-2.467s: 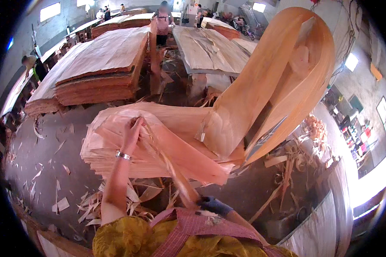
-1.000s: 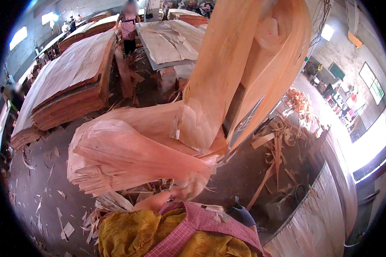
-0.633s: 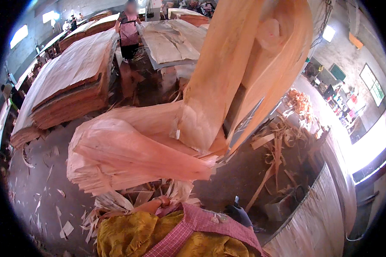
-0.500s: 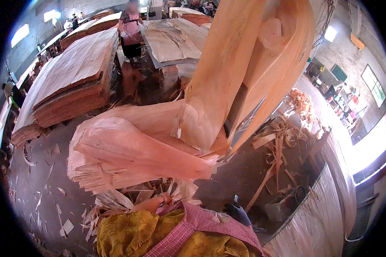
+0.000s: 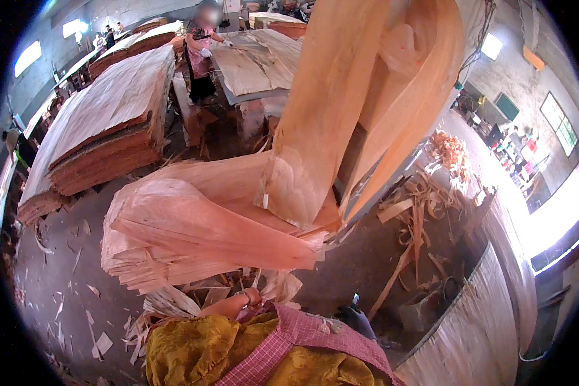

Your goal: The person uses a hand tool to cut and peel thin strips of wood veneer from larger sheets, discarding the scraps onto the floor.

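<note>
My left hand [image 5: 252,296], bare with a band at the wrist, is closed in front of my pink checked apron [image 5: 302,331]. What its fingers hold, if anything, cannot be made out. A dark glove covers my right hand [image 5: 351,318], which grips a small blade-like tool [image 5: 355,300] with a bright tip pointing up. Beyond both hands, a folded stack of thin pinkish wood veneer [image 5: 193,225] lies with its near edge ragged. Tall looping veneer sheets [image 5: 315,122] rise above its right end. Neither hand visibly touches the stack.
Veneer scraps [image 5: 167,305] lie at the near left of the stack. Wood strips [image 5: 418,225] litter the floor on the right, beside large upright sheets [image 5: 469,328]. Thick veneer piles [image 5: 106,128] stand at the far left. A person [image 5: 201,55] in an apron stands between piles.
My left hand has shifted slightly to the right and shows more clearly. My right hand keeps its place with the tool. The far person has moved an arm over the pile beside them.
</note>
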Motion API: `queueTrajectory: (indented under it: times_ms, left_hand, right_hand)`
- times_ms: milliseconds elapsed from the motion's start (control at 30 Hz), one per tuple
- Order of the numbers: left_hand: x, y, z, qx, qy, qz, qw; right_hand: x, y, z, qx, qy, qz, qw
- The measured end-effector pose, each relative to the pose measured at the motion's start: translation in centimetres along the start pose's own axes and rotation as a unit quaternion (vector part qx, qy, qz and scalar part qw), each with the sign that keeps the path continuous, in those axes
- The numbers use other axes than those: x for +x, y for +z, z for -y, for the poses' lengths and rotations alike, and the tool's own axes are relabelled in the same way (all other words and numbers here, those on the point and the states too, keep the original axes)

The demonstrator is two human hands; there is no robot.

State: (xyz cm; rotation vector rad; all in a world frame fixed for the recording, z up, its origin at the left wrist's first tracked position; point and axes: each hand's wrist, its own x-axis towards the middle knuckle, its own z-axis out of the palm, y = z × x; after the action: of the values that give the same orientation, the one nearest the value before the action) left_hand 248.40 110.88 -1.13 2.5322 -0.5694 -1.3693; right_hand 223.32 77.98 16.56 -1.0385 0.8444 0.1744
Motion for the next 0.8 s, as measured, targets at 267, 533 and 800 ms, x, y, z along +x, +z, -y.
queueTrajectory:
  times_ms: [267, 533, 800]
  left_hand:
    - [0.7, 0.2, 0.8, 0.231, 0.167, 0.004, 0.958]
    - [-1.6, -1.2, -2.7, 0.007, 0.008, -0.025, 1.0]
    - [-1.6, -1.5, -2.1, 0.018, -0.01, -0.015, 1.0]
  right_hand:
    - [0.6, -0.8, -0.8, 0.016, 0.006, 0.016, 1.0]
    - [1.1, -3.4, -1.9, -0.06, -0.076, 0.133, 0.986]
    - [-0.7, -0.3, 0.2, -0.033, 0.006, -0.014, 0.999]
